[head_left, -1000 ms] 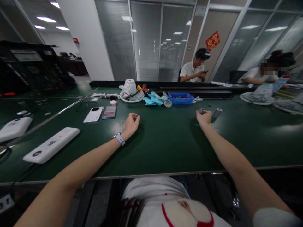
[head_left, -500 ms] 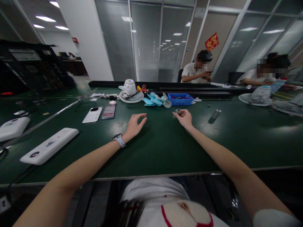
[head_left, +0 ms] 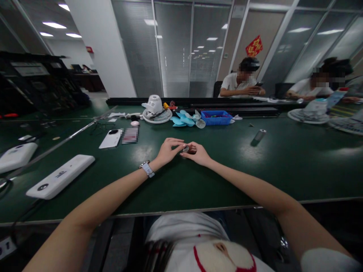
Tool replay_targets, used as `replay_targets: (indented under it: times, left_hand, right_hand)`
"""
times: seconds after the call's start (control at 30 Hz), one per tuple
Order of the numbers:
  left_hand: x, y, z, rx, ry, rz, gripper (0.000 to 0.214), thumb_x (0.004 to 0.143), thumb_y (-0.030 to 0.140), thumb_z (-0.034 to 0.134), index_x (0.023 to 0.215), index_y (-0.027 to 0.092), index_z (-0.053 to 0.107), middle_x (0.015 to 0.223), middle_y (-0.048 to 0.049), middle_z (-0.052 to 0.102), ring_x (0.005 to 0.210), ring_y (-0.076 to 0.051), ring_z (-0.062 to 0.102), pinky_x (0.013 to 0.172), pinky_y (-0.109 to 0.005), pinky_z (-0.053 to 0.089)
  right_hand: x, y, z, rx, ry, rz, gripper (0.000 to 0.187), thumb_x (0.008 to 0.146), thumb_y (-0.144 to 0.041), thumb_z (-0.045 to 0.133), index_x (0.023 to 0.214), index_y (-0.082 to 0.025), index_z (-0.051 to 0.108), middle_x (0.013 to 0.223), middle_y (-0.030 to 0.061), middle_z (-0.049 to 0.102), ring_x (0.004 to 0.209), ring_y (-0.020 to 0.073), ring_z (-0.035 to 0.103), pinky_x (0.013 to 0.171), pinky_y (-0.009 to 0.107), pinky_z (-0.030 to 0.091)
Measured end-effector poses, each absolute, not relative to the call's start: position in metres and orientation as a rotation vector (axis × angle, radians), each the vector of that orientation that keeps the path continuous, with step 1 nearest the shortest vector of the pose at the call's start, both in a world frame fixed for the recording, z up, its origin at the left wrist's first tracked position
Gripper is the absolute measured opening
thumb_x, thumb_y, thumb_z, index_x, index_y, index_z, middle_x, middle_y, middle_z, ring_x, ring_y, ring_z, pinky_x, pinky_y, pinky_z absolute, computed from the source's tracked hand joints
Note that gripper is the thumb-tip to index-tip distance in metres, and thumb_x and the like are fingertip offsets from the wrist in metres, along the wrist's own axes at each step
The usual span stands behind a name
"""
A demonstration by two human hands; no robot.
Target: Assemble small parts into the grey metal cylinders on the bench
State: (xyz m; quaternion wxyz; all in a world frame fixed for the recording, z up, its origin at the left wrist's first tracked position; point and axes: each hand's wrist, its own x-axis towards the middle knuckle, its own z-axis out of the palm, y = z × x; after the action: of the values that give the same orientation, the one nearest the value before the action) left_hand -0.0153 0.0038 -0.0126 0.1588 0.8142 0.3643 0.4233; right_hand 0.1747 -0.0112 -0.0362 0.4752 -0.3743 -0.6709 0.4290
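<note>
Between my two hands is a small round metallic piece [head_left: 185, 149], mostly covered by fingers, so its exact kind cannot be made out. My right hand [head_left: 200, 154] grips it from the right between thumb and fingers. From the left, my left hand [head_left: 170, 150] closes on it too, thumb against its top and fingers curved round the far side. Both hands are just above the green tabletop [head_left: 181, 185]. Farther right, a small grey metallic cylinder [head_left: 259, 136] stands on the table, apart from my hands.
A white phone [head_left: 110, 139] and a long white device [head_left: 61, 176] lie to the left. Behind my hands are a white fan part [head_left: 154, 107], light-blue fan blades [head_left: 184, 120] and a blue bin [head_left: 216, 118]. Two people sit across the table, near more fan parts [head_left: 307, 112].
My right hand has brought the small metallic piece leftward and nearer to me. My left hand has moved right and taken hold of it as well. The cylinder stays put.
</note>
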Motion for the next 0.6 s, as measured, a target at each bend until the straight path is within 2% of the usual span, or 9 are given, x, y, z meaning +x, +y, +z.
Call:
replay_targets:
  times: [0.13, 0.33, 0.6]
  left_hand:
    - [-0.013, 0.001, -0.004, 2.345, 1.034, 1.201, 0.021, 0.088, 0.04, 0.064, 0.094, 0.026, 0.078, 0.102, -0.003, 0.076, 0.107, -0.023, 0.061, 0.098, -0.041, 0.044]
    - [-0.023, 0.008, 0.005, 2.224, 1.256, 1.306, 0.022, 0.088, 0.041, 0.062, 0.094, 0.027, 0.078, 0.097, -0.0037, 0.076, 0.1, -0.024, 0.062, 0.092, -0.038, 0.047]
    - [-0.053, 0.025, -0.022, 2.392, 1.266, 0.897, 0.016, 0.083, 0.038, 0.066, 0.089, 0.031, 0.08, 0.083, -0.0022, 0.077, 0.085, -0.023, 0.064, 0.091, -0.041, 0.042]
  right_hand:
    - [0.175, -0.012, -0.035, -0.918, -1.665, 1.02, 0.046, 0.063, -0.038, 0.085, 0.096, -0.019, 0.06, 0.092, 0.0044, 0.073, 0.086, 0.0197, 0.071, 0.083, 0.038, 0.057]
    - [0.175, -0.014, -0.033, -0.963, -1.665, 0.992, 0.046, 0.063, -0.037, 0.085, 0.096, -0.02, 0.059, 0.096, 0.0059, 0.074, 0.087, 0.0193, 0.071, 0.085, 0.038, 0.057]
    - [0.176, -0.016, -0.032, -0.976, -1.659, 1.038, 0.043, 0.065, -0.031, 0.085, 0.1, -0.02, 0.062, 0.104, 0.0068, 0.074, 0.095, 0.0197, 0.071, 0.094, 0.042, 0.055]
